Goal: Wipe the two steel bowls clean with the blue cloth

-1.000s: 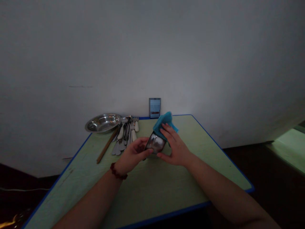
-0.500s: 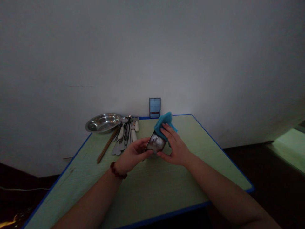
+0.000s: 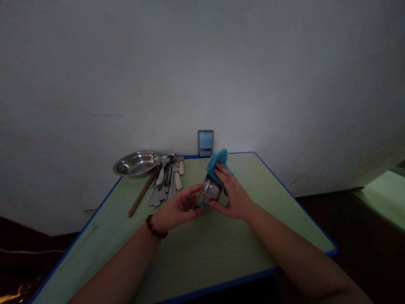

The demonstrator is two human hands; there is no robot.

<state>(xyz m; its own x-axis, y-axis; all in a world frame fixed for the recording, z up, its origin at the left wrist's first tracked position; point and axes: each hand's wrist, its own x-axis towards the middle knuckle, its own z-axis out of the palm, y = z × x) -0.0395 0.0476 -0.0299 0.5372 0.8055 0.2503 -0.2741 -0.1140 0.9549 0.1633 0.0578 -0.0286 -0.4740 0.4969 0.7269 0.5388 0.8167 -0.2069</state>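
Above the middle of the green table (image 3: 202,253), both hands meet around a small shiny steel bowl (image 3: 211,191). My left hand (image 3: 177,209) grips its rim from the left and tilts it on its side. My right hand (image 3: 232,195) presses a teal cloth (image 3: 217,162) against the bowl's far side, its fingers spread over the metal. The cloth sticks up behind the bowl. A red bead bracelet sits on my left wrist.
A wide steel dish (image 3: 137,163) sits at the table's far left corner. Beside it lies a pile of cutlery (image 3: 167,179) and a pair of wooden chopsticks (image 3: 142,193). A small card (image 3: 205,143) leans on the wall. The table has a blue edge.
The bowl has turned in my hands, from its base facing me to lying more on its side. My right hand and the cloth shifted slightly around it.
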